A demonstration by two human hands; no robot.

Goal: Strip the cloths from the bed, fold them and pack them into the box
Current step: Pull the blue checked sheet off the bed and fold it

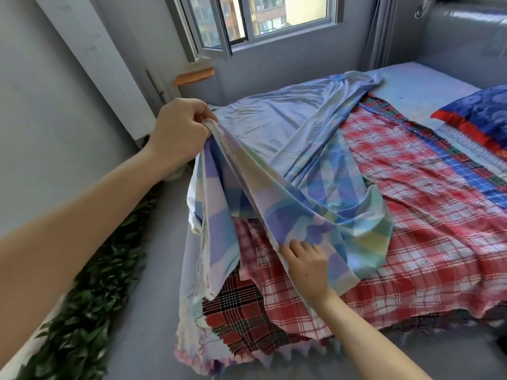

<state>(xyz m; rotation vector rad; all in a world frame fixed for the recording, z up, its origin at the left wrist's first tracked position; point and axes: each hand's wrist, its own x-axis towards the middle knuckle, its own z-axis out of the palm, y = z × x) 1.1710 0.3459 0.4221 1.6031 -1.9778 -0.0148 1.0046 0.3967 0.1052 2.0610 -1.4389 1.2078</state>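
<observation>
Head view: two hands lift a pastel checked cloth off a bed.

The left hand [181,130], raised at the bed's left edge, pinches a gathered hem of the pastel cloth [288,138]. The right hand [306,263], lower and nearer, grips a folded edge of the same cloth with its fingers tucked into the fabric. The two hands are apart. The cloth's length runs from the hands at near left towards the far right across the bed [411,78]. Small red print marks its white selvedge but is too small to read. Under it a red plaid cloth [411,215] lies spread over the bed, and a darker plaid cloth [241,319] hangs over the near corner. A blue and red pillow [480,116] lies at far right. Green leaves [90,297] line the floor on the left, and there is a window [260,20] beyond.
</observation>
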